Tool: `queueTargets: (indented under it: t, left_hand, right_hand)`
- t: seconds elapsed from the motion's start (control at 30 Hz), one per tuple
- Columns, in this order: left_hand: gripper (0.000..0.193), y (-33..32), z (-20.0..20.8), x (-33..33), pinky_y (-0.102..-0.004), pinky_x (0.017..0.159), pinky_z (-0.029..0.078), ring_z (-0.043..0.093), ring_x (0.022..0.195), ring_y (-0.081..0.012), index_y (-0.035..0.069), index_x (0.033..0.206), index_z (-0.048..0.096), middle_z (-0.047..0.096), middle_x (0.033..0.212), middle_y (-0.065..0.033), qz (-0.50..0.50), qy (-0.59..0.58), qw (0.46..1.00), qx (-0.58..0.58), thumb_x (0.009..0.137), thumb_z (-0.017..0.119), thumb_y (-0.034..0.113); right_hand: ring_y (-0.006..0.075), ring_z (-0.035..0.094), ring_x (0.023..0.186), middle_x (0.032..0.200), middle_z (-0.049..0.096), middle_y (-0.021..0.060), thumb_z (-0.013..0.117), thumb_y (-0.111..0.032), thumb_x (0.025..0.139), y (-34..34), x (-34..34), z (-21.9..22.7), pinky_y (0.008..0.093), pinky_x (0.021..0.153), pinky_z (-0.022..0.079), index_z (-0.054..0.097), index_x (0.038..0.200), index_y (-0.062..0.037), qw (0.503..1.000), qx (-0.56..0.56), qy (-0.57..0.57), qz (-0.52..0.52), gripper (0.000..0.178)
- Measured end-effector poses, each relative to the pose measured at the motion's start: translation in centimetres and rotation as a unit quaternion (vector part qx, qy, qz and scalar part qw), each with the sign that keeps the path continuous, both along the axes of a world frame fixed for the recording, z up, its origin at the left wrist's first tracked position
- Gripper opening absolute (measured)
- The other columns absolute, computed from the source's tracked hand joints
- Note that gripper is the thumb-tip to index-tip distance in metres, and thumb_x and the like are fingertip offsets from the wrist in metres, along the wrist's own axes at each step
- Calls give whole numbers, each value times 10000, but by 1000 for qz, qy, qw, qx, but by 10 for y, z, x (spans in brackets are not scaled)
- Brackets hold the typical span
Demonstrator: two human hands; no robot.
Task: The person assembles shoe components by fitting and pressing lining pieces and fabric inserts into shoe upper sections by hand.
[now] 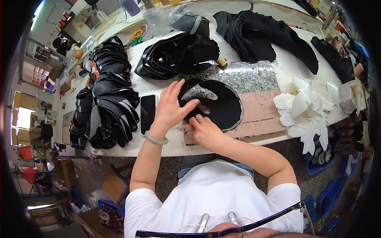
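Blue tub (pixel 104 202): on the floor at left, below table height; tangled dark red and pale stuff inside, too small to tell.
Black stack (pixel 113 95): fanned pieces, reaching near the table's front edge; bounds the left side.
Scissors (pixel 136 38): behind, green and orange handles.
Phone (pixel 148 113): dark screen, between black stack and left wrist.
Left hand (pixel 171 106): fingers and thumb spread apart, thumb over the black piece.
Glossy pile (pixel 178 53): close behind the hands, limiting reach.
Right hand (pixel 206 131): fingers bent together at the piece's near edge; grip cannot be told.
Black piece (pixel 226 105): rounded, pale-rimmed, lying on the pinkish board (pixel 260 113).
Tabletop (pixel 286 66): white strip showing between board and black cloth (pixel 246 35).
White cutouts (pixel 303 105): heaped right of the board, overhanging the front edge.
Blue basket (pixel 309 166): below them, holding pale and dark pieces.
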State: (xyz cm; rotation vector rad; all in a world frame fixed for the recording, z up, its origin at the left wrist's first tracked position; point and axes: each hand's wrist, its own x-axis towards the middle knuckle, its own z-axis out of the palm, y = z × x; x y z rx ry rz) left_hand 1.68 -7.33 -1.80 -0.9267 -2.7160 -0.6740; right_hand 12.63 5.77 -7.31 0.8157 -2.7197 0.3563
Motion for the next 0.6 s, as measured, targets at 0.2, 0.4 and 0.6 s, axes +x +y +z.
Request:
queueTargets:
  t: [0.2, 0.4, 0.6]
  left_hand:
    - [235, -19, -15, -4, -336, 703, 532, 676, 772, -237, 21, 1064, 638, 692, 866, -122, 92, -137, 971, 171, 870, 613, 150]
    - [286, -13, -27, 32, -226, 627, 564, 636, 826, -107, 14, 1200, 491, 647, 998, -71, 140, -386, 763, 499, 920, 540, 52]
    - [304, -13, -67, 41, -271, 625, 485, 605, 719, -157, 29, 1157, 580, 653, 952, -77, 118, -143, 932, 312, 855, 610, 33]
  right_hand:
    - [297, 499, 1015, 1058, 490, 155, 545, -47, 747, 12, 3, -15, 381, 862, 464, 602, 961, 66, 977, -192, -63, -62, 249]
    - [367, 500, 1084, 1162, 491, 226, 544, 50, 731, 40, -1, 23, 400, 962, 434, 452, 1293, 54, 975, -168, -141, -33, 569]
    - [355, 553, 1066, 1034, 604, 214, 606, -135, 832, 37, -10, -4, 431, 864, 451, 434, 1336, -34, 962, -260, -76, 37, 542]
